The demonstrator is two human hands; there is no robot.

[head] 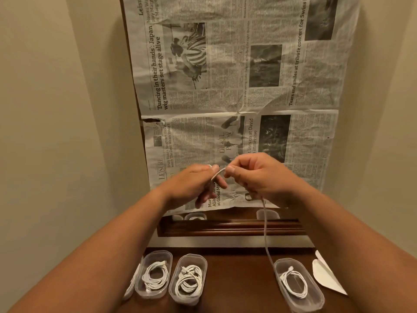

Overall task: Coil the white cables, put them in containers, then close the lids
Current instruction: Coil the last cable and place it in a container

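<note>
My left hand (194, 184) and my right hand (259, 177) are raised in front of the newspaper, both pinching one white cable (265, 227). A short bit of it runs between my fingertips, and the rest hangs down from my right hand toward the right-hand clear container (316, 299), which holds a coiled white cable (294, 284). Two more open clear containers stand at the left (144, 288) and centre-left (203, 260), each with a coiled white cable (155, 277) (188, 282) inside.
The containers stand on a dark wooden table (239, 285). A newspaper (237, 98) covers a wood-framed mirror (225, 229) on the wall ahead. A white paper piece (325, 276) lies at the table's right. Something clear and flat (133, 283) leans by the leftmost container.
</note>
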